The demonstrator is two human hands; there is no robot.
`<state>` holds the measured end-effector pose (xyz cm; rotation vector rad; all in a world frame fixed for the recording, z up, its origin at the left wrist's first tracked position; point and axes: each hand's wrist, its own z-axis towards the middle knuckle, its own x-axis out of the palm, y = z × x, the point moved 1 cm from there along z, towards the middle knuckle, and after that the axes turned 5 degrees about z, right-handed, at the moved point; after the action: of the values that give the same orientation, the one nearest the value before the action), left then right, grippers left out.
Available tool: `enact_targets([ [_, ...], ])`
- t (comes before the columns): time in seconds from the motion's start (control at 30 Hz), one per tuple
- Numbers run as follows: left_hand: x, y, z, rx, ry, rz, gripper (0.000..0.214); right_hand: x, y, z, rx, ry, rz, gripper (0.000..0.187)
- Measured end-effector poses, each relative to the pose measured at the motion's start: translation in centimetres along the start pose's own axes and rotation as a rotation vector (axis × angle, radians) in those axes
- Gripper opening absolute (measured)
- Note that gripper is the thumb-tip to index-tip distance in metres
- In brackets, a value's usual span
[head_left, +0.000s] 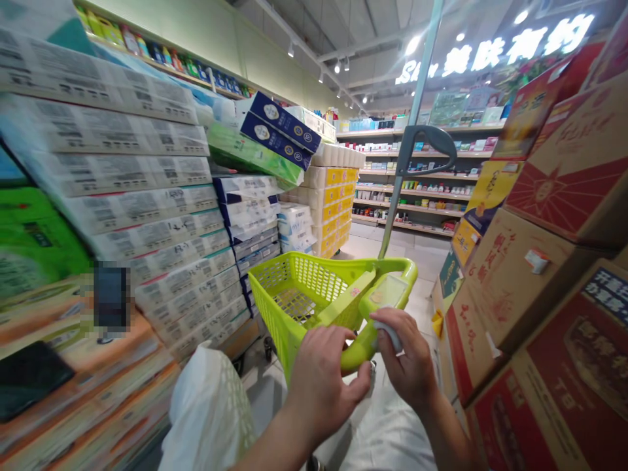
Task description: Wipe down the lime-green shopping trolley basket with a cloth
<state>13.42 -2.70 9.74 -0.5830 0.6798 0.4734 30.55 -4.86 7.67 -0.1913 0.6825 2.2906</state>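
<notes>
Two banks of stacked goods flank my view: on one side a pile of paper packs (161, 157), soft bricks under wrinkled clear film, and on the other, stiff cardboard cartons (534, 275) with square edges and red print. Shelving (432, 183) runs across the back.

Between them I have the lime-green trolley (267, 314), standing right in front of the wearer: moulded plastic, its basket tapering and pierced with rows of small slots. Its handle (360, 350) is a smooth, rounded loop nearest the body, framing a flat pale panel (392, 291).

My left hand (321, 366) is wrapped over the near side of that loop, fingers across the top and thumb beneath, apparently gripping it. My right hand (409, 360) is closed around a white wad (391, 335), soft and crumpled, held up against the loop; cloth or tissue, I can't tell.

I'd judge the work at the handle under way rather than finished, since both hands are engaged there. How much is done or left, the plastic doesn't show me.
</notes>
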Motion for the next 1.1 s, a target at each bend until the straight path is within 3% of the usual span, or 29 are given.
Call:
enact_targets([
  [0.13, 0.2, 0.8, 0.3, 0.005, 0.007, 0.041, 0.023, 0.1, -1.8, 1.6, 0.044, -0.013, -0.035, 0.021],
  [0.23, 0.3, 1.0, 0.3, 0.006, -0.006, 0.044, 0.025, 0.3, -1.8, 2.7, 0.092, 0.012, -0.065, 0.019],
  [0.4, 0.5, 1.2, 0.0, 0.068, -0.063, 0.066, 0.020, 1.4, 1.2, 3.7, -0.065, 0.358, 0.019, 0.022],
  [0.5, 0.3, 1.3, -0.2, 0.107, -0.097, 0.056, 0.021, 1.5, 1.0, 4.8, -0.091, 0.460, 0.020, 0.022],
  [0.73, -0.1, 1.4, -0.5, 0.176, -0.162, 0.010, 0.020, 0.0, -4.7, 7.8, 0.075, 0.307, -0.123, 0.027],
  [0.9, -0.2, 1.6, -0.9, 0.178, -0.185, 0.020, 0.018, -1.1, -4.8, 7.8, 0.033, 0.053, -0.209, 0.026],
  [0.97, -0.4, 1.7, -0.9, 0.185, -0.204, 0.012, 0.017, -1.1, -4.2, 7.4, 0.024, 0.111, -0.177, 0.025],
  [1.1, -0.9, 2.0, -1.0, 0.208, -0.231, -0.015, 0.015, -0.4, -2.5, 6.2, -0.003, 0.379, -0.070, 0.022],
])
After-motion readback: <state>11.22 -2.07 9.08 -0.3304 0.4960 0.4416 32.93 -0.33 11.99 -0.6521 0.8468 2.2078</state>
